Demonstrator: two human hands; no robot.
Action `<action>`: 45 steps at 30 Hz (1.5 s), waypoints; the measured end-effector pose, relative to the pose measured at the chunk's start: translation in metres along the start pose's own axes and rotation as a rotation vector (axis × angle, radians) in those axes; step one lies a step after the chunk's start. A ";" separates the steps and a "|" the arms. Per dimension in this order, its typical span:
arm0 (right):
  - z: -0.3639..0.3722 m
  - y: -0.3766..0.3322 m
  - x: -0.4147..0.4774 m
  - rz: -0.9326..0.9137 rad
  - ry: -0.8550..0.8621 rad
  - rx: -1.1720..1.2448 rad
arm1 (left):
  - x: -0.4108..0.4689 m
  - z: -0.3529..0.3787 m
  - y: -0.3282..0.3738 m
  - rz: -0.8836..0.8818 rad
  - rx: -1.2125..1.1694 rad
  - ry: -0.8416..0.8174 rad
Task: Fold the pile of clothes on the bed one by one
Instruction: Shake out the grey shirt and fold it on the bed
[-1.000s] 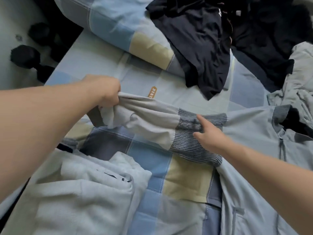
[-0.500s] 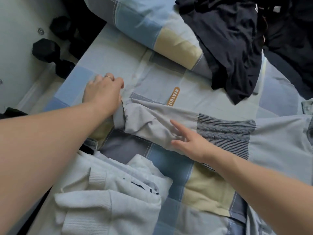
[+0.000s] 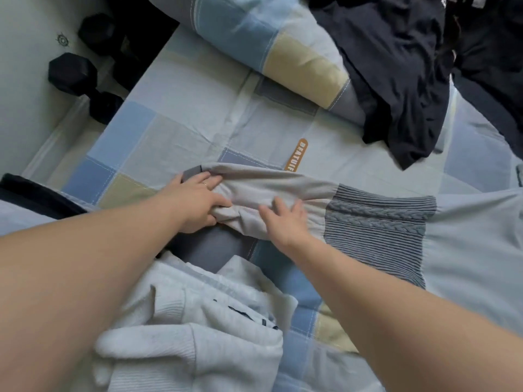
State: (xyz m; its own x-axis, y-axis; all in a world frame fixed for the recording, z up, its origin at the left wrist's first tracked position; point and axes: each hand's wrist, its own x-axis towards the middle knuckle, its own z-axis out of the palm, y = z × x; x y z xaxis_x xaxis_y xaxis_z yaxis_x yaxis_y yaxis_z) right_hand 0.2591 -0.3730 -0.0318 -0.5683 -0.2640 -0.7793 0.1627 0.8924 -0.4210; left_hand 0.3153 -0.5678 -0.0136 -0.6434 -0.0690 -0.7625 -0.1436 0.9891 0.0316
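Two hands at work: both rest on one sleeve (image 3: 283, 185) of the grey jacket (image 3: 475, 250), which lies spread across the bed (image 3: 175, 108) from the centre to the right edge of view.
Left hand (image 3: 198, 202): fingers laid over the cuff end, thumb pinching a bunch of sleeve fabric against them.
Right hand (image 3: 285, 222): fingers straight and splayed, pressing the sleeve flat just beside the knitted cable panel (image 3: 376, 222); it grips nothing.
Step in hand: judged to be smoothing the sleeve before it is folded in over the body; no fold in the jacket is visible yet.
Done so far: uncertain. A pale sweater (image 3: 198, 335) lies nearest the person, bunched rather than squared, so whether it counts as folded cannot be told.
Left to do: the jacket itself, then the heap of dark clothes (image 3: 396, 66) at the far side, lying partly over the checked pillow (image 3: 254, 38). The task appears to be in its early part.
Legible writing: an orange tag (image 3: 295, 154) on the sheet reads "BEATUIF", its lower end hidden by the sleeve.
Other marks: dark print on the sweater, too creased to read.
Off the bed: black dumbbells (image 3: 70, 72) on the floor.
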 end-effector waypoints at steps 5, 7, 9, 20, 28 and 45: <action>0.023 -0.021 -0.011 -0.388 -0.126 0.246 | -0.010 -0.008 -0.019 -0.068 -0.148 0.045; 0.012 -0.012 -0.001 -0.340 0.311 0.094 | -0.009 -0.012 -0.013 -0.100 -0.237 0.128; 0.002 -0.004 0.001 -0.051 0.453 0.065 | -0.006 -0.017 -0.012 -0.144 -0.343 0.183; 0.028 -0.065 -0.019 -0.145 -0.187 0.651 | -0.016 -0.012 -0.028 -0.189 -0.454 0.157; -0.072 0.032 -0.072 -0.148 0.022 0.540 | -0.033 -0.070 0.059 -0.045 -0.476 0.229; -0.142 0.469 -0.217 0.128 0.081 -0.075 | -0.113 0.111 0.440 0.020 -0.548 -0.180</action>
State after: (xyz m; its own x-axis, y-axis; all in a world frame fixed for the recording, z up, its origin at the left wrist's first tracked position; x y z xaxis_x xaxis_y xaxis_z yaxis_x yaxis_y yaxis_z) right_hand 0.3440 0.1550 0.0055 -0.6103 -0.1193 -0.7832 0.1786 0.9424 -0.2827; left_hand 0.4084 -0.1104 0.0143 -0.5191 0.0193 -0.8545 -0.5324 0.7748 0.3410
